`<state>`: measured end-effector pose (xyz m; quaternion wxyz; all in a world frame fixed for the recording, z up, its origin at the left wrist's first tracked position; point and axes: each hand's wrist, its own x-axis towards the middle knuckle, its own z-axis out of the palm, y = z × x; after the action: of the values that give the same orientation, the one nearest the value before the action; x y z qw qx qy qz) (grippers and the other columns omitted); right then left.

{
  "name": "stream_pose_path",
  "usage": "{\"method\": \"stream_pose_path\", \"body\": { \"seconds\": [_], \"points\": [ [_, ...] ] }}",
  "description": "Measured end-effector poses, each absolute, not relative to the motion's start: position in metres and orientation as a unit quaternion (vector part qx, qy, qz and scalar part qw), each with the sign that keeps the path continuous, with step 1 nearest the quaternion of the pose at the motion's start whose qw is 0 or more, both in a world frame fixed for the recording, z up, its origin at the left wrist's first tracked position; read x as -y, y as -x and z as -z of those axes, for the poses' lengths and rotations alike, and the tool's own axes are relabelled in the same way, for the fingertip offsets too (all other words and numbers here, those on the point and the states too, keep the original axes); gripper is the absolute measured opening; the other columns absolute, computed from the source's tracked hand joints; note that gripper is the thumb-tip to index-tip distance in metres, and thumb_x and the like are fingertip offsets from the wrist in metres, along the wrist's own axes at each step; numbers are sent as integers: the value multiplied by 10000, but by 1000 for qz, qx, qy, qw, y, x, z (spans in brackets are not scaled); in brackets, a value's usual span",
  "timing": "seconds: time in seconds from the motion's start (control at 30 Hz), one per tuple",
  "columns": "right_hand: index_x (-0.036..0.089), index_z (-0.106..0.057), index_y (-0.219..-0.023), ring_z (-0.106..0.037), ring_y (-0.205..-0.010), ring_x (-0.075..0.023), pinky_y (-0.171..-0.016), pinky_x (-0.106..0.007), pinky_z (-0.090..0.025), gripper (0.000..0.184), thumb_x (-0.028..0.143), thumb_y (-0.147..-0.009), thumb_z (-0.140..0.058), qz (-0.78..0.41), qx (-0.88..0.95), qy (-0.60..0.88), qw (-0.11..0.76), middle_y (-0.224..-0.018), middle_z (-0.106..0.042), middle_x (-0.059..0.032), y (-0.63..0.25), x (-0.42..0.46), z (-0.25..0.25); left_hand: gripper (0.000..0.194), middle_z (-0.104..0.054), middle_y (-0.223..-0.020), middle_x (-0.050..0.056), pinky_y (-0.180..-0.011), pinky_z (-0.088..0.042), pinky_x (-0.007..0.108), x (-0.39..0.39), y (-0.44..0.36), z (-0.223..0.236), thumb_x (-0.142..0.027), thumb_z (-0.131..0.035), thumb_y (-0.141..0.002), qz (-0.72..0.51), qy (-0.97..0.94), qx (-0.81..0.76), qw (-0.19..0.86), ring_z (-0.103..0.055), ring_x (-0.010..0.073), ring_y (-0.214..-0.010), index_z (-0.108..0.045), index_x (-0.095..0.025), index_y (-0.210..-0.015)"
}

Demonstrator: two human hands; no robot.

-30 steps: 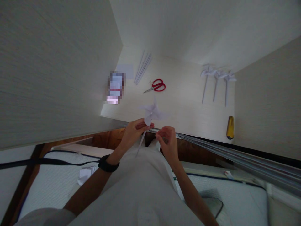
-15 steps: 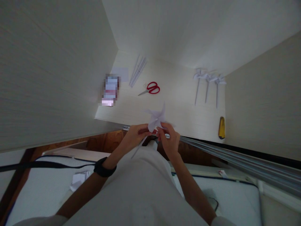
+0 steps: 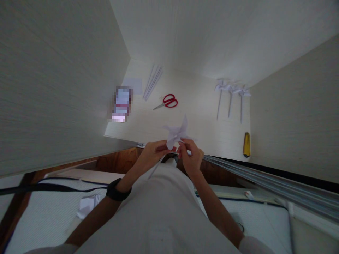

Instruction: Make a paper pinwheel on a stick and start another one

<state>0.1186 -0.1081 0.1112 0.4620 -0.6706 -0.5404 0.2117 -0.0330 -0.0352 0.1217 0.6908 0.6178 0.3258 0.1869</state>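
Note:
A white paper pinwheel is held between my two hands over the front edge of the white desk surface. My left hand is closed around the near side of the pinwheel, and its thin white stick slants down from those fingers toward my body. The fingers of my right hand pinch the pinwheel's right blade near its lower edge. A small red spot shows between the hands, too unclear to name.
Red-handled scissors lie beyond my hands. Several white sticks, a paper sheet and a blurred-out phone-like object lie left. Right are three finished-looking pinwheels and a yellow cutter. Panels wall the desk.
The view has shifted slightly, so the desk items sit a little lower and further left. Both hands keep hold of the pinwheel, with the right fingers moved only slightly.

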Motion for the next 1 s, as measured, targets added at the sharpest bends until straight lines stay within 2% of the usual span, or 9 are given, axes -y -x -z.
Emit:
{"method": "stream_pose_path", "body": {
  "seconds": [1.0],
  "points": [
    [94, -571, -965, -485, -543, -42, -524, -166, -457, 298, 382, -973, -493, -202, 521, 689, 461, -709, -530, 18, -108, 115, -106, 310, -632, -1097, 75, -875, -518, 437, 41, 42, -117, -353, -575, -887, -174, -631, -328, 681, -622, 211, -978, -592, -137, -1109]
  ]
}}
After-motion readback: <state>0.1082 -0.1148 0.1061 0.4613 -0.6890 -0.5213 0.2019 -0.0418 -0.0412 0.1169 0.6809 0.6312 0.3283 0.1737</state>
